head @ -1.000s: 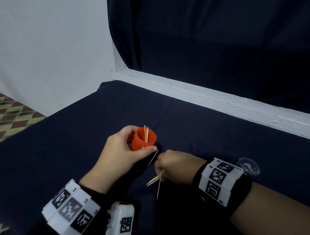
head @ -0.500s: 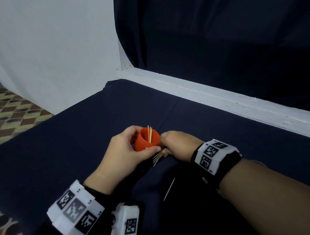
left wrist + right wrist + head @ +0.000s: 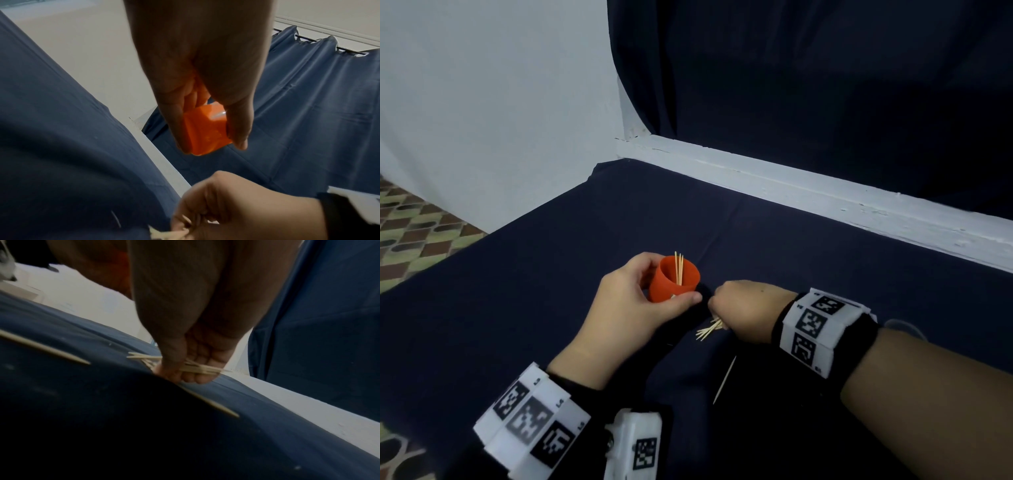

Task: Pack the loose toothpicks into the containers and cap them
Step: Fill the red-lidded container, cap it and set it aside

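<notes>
An orange toothpick container stands open-topped on the dark blue cloth, with a few toothpicks upright inside it. My left hand grips it around the side. Just right of it, my right hand pinches a small bundle of toothpicks low against the cloth. One loose toothpick lies on the cloth nearer to me, and another toothpick shows in the right wrist view.
The dark blue cloth covers the whole table. A white ledge runs along its far edge below a dark curtain. A clear cap peeks out behind my right wrist. Patterned floor lies beyond the left table edge.
My right hand rose to the container's side, then dropped back to the cloth, still pinching the bundle. One toothpick now lies loose nearer me. The left hand stayed on the container.
</notes>
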